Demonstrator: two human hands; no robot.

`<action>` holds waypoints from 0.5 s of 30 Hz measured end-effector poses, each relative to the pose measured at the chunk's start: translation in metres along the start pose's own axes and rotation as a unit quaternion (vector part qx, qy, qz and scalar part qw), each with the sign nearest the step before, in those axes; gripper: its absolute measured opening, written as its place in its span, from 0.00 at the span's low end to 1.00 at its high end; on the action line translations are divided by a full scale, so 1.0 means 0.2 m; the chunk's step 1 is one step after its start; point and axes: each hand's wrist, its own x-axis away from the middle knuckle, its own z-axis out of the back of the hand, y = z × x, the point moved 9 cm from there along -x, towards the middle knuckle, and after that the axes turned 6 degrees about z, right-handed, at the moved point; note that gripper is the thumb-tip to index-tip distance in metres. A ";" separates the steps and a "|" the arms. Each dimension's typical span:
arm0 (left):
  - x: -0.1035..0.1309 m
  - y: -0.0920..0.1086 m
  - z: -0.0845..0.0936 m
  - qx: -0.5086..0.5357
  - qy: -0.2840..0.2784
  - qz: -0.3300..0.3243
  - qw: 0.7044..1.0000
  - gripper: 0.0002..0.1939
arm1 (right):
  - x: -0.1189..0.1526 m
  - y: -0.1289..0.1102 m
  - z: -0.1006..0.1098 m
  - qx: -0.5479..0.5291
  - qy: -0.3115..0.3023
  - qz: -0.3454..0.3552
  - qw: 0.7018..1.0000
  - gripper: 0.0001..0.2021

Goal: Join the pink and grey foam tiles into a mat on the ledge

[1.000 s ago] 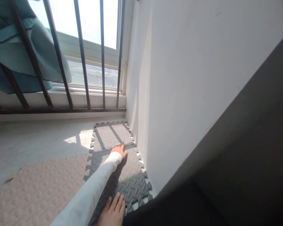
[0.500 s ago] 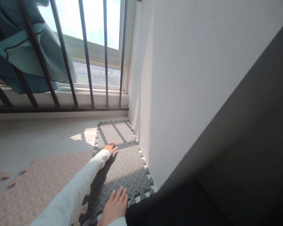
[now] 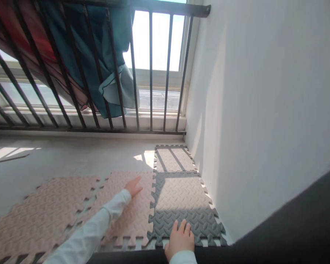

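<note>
My left hand [image 3: 134, 186] is over the middle pink foam mat tile [image 3: 134, 220], fingers apart and nothing held; whether it touches the tile I cannot tell. Palm down, my right hand [image 3: 180, 236] rests on the front edge of the near grey foam mat tile [image 3: 181, 192], its fingers stretched out. Behind that tile a far grey tile [image 3: 176, 159] meets it along a toothed seam. The pink tile lies close against the near grey tile's left side. Another pink tile [image 3: 46, 205] lies further left, with a strip of floor showing between the two.
A white wall [image 3: 253, 110] runs along the right side of the grey tiles. Dark railing bars [image 3: 150, 73] stand before the window, with a teal and red cloth [image 3: 88, 62] hanging there. Pale floor [image 3: 79, 156] stretches between tiles and railing.
My left hand has moved from the seam between the grey tiles leftward onto the pink tile. My right hand remains at the near grey tile's front edge. The view has swung left.
</note>
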 end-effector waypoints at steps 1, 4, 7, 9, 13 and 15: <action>0.15 -0.16 -0.02 -0.036 -0.004 0.002 0.999 0.34 | 0.00 -0.01 0.01 0.005 0.002 0.009 1.000 0.32; 0.62 -0.72 -0.06 -0.123 0.009 0.092 0.988 0.42 | 0.01 -0.02 0.05 0.022 0.000 0.022 1.000 0.31; 1.00 -1.18 -0.09 -0.193 -0.025 0.231 0.953 0.44 | 0.01 -0.03 0.07 0.045 -0.002 0.014 0.999 0.31; 1.13 -1.34 -0.07 -0.218 -0.023 0.265 0.939 0.39 | 0.01 -0.03 0.07 0.052 -0.002 0.011 0.999 0.33; 1.13 -1.40 -0.01 -0.228 0.029 0.184 0.956 0.30 | 0.01 -0.02 0.05 0.039 0.001 0.010 0.999 0.34; 1.10 -1.42 0.02 -0.225 0.051 0.167 0.958 0.29 | 0.02 -0.01 0.05 0.032 -0.006 0.008 0.999 0.34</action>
